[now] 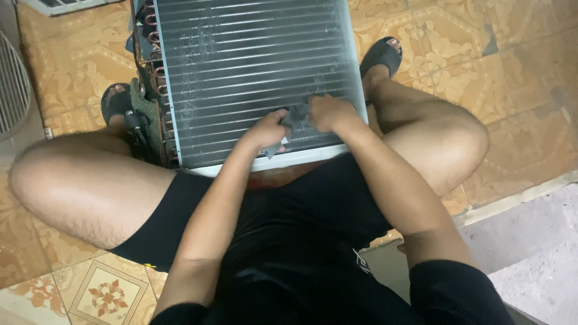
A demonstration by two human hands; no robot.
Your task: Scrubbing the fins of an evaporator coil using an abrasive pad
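A large finned metal coil panel (241, 66) with copper tube bends on its left side leans between my legs. Both hands press a small grey cloth (295, 117) against the lower right part of the fins. My left hand (268, 129) grips the cloth's left end, fingers curled. My right hand (328, 112) holds the cloth's right end, close to the panel's right edge. Part of the cloth is hidden under my fingers.
I sit on a patterned tan tile floor (518, 54), feet in dark sandals (380, 54) on either side of the panel. A round wire grille (12, 84) lies at the left edge. A grey concrete step (536, 253) is at the lower right.
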